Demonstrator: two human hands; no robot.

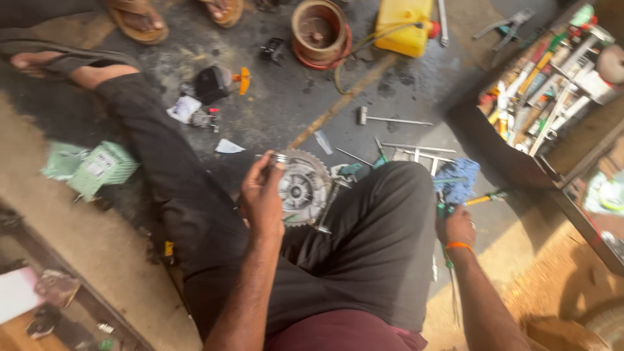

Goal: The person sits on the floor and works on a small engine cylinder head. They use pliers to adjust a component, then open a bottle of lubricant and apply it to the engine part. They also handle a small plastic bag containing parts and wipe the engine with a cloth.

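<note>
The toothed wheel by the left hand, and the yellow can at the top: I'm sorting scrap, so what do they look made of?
The toothed wheel, which the left hand is at, looks like bare metal: dull grey, with a machined hub and cut teeth. The yellow can seems to be moulded plastic: even, glossy colour, rounded edges, a red cap. Blur leaves both open.

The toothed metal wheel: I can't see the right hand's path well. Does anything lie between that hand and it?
Yes. The person's bent right knee lies between the right hand and the toothed metal wheel, which the left hand holds.
</note>
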